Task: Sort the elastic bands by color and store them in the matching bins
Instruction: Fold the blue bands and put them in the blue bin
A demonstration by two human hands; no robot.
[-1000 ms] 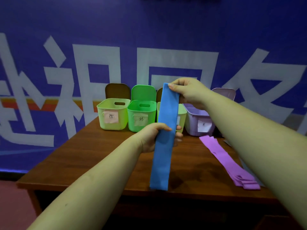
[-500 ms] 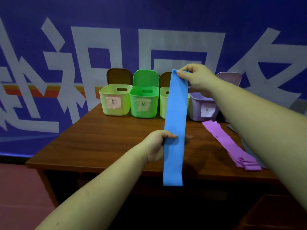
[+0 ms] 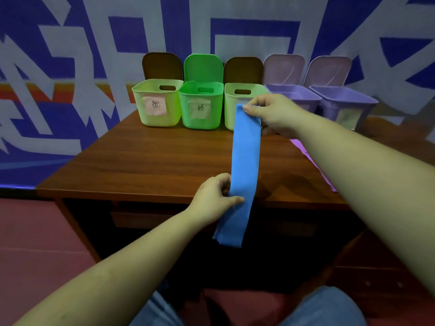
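So the right hand [image 3: 275, 114] pinched the blue band's [image 3: 244, 165] top end, while the left hand [image 3: 214, 200] below it closed around its lower part.

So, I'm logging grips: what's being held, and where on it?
A blue elastic band: right hand pinches its top end, left hand grips it near the lower part.

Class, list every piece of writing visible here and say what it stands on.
Pink note on left pale-green bin: one handwritten character, too blurred to read.
Note on bright-green bin: "绿", probably; blurred.
Note on right purple bin: illegible.
Wall: huge white characters, cropped, unreadable.
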